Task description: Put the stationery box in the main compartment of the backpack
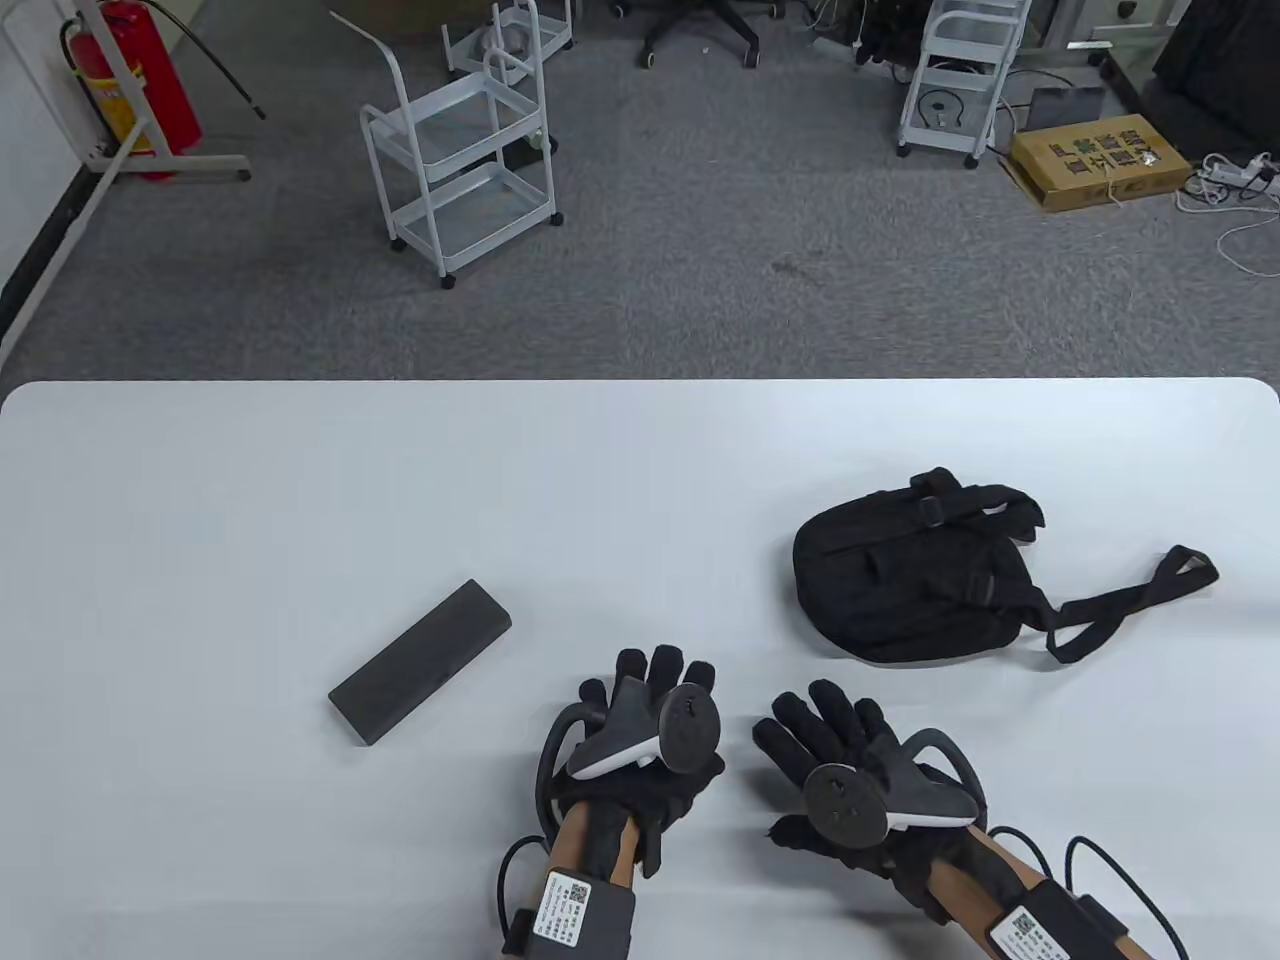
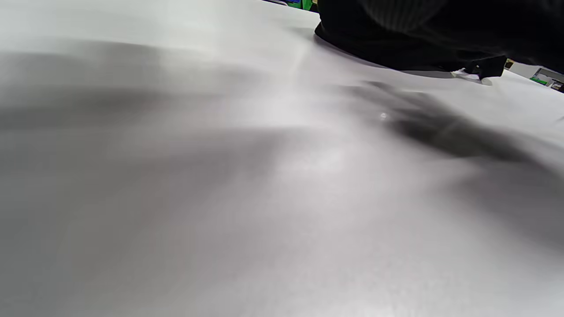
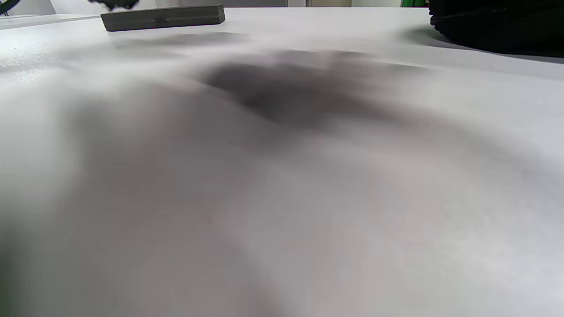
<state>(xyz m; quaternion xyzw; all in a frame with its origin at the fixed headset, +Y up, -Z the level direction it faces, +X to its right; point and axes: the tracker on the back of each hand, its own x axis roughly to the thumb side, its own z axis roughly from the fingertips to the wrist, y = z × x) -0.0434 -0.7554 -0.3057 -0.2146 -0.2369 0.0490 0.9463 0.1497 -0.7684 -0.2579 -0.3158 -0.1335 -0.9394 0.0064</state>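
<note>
A dark grey, long stationery box [image 1: 420, 662] lies flat on the white table [image 1: 300, 480], left of centre; it also shows at the top left of the right wrist view [image 3: 163, 17]. A black backpack [image 1: 915, 580] lies at the right with its straps spread out; it looks closed. It shows at the top of the left wrist view [image 2: 423, 35] and the top right of the right wrist view [image 3: 498, 24]. My left hand [image 1: 650, 680] and right hand [image 1: 815, 715] rest flat on the table near the front edge, fingers spread, holding nothing.
The backpack's loose strap [image 1: 1140, 595] trails to the right. Beyond the table's far edge are white carts [image 1: 460, 170], a fire extinguisher [image 1: 130, 80] and a cardboard box [image 1: 1100, 160] on the grey floor.
</note>
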